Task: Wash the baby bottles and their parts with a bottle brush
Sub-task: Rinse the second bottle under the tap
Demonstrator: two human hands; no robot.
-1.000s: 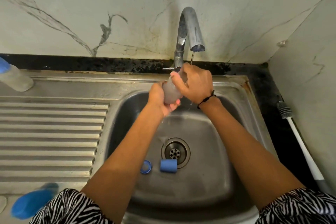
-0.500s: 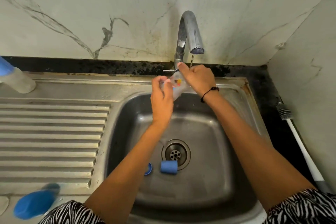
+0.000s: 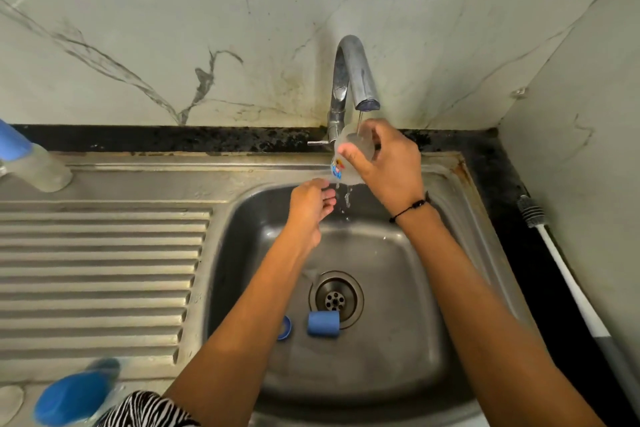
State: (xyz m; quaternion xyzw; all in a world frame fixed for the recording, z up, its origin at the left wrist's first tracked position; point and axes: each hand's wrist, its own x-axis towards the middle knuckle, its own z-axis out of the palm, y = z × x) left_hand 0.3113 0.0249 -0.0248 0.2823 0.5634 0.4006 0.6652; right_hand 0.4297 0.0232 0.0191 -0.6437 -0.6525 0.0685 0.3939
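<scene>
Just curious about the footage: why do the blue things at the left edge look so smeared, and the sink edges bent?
Head view: wide-angle lens bows the sink rim; the blue object at the lower-left corner is blurred, while the blue cap near the drain is sharp.

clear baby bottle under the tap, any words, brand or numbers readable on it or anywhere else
None readable. The clear plastic baby bottle, gripped by the right hand, carries a small blue, red and yellow print, too blurred to read. No text shows on the steel sink or the blue cap.
</scene>
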